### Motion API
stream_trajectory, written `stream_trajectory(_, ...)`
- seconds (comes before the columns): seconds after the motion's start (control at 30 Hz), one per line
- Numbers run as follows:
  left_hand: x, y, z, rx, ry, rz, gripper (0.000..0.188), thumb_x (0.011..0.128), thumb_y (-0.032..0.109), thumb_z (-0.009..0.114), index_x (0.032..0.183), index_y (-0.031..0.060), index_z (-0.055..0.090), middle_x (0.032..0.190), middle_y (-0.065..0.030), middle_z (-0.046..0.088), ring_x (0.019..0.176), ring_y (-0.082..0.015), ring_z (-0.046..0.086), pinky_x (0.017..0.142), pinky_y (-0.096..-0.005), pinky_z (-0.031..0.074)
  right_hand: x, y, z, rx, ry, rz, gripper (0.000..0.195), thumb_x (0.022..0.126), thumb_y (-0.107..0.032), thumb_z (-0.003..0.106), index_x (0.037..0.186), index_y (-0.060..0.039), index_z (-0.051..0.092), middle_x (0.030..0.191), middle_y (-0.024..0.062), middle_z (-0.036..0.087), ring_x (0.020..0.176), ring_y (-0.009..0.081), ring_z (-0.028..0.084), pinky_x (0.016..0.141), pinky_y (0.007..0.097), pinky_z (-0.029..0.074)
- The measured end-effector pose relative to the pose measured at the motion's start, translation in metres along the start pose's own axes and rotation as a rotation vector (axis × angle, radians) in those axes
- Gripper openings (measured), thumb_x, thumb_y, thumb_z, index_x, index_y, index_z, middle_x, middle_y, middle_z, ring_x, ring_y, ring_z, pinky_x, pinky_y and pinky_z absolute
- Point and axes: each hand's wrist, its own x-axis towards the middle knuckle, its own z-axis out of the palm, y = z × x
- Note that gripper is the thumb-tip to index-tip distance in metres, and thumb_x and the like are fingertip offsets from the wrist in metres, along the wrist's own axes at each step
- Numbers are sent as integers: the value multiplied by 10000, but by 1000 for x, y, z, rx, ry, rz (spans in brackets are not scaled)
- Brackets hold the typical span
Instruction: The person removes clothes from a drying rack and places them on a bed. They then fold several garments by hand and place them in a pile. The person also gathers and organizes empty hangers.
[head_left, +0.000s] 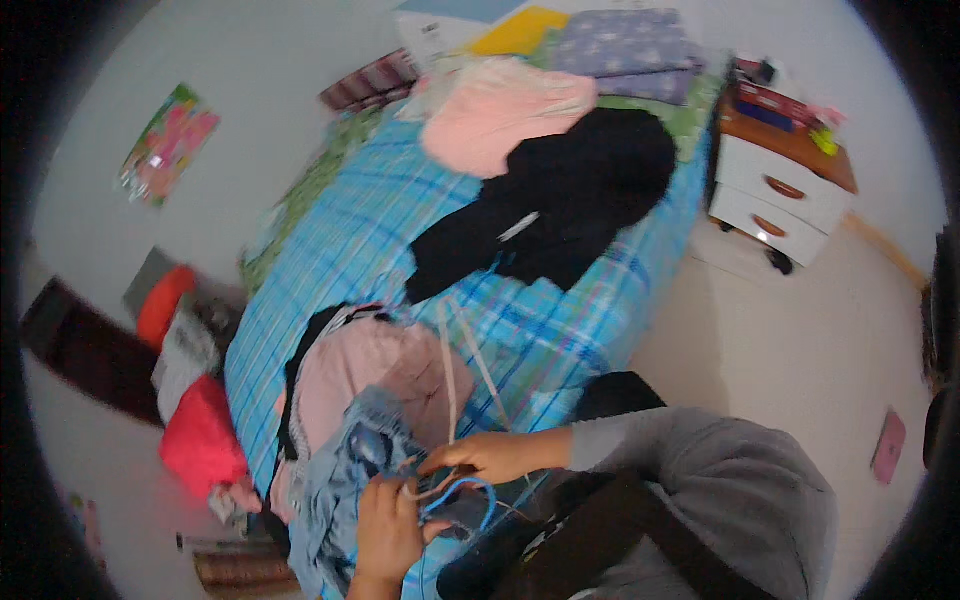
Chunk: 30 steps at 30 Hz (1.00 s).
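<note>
My left hand (388, 529) is curled at the edge of a light-blue denim garment (326, 487), and the end of a blue cord-like loop (491, 501) runs into its grip. My right hand (496, 456) is close beside it, its fingers pinched on a long pale strap (450, 367). That strap runs up over the bed in a narrow V and comes back down past my right wrist. The fingers partly hide where strap and loop meet. Under the denim lies a heap of clothes with a dusty-pink garment (352, 367) on top.
The bed's blue plaid sheet (352, 217) carries a black garment (592, 187), a peach garment (502, 112) and folded purple bedding (626, 49). Red and grey items (202, 435) sit by the left side. A white nightstand (780, 187) stands right; a pink flat object (889, 448) lies on the floor.
</note>
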Motion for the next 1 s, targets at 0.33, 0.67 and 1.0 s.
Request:
stream_trajectory(0.33, -37, -29, -9, 573, -121, -125, 51, 701, 145, 537, 730, 103, 541, 754, -59, 505, 724, -231, 508, 607, -360, 385, 23, -13, -34, -349, 359, -119, 81, 819, -58, 609, 816, 22, 603, 900, 121, 601, 844, 251, 586, 753, 317, 460)
stream_trajectory(0.67, -26, -18, -4, 54, -201, -98, 102, 703, 167, 579, 727, 67, 578, 803, -119, 569, 783, -315, 553, 647, -419, 443, 5, 0, -55, 24, 393, -77, 126, 894, -77, 542, 878, 29, 608, 916, 111, 621, 808, 172, 584, 727, 277, 460)
stream_trajectory(1.0, -17, 39, 25, 254, 7, 400, 92, 722, 217, 530, 701, 140, 574, 750, 5, 514, 787, -146, 462, 677, -259, 344, 41, -20, -22, -246, 100, 31, 248, 841, -51, 586, 1079, 19, 586, 1028, 92, 548, 790, 136, 566, 634, 237, 457)
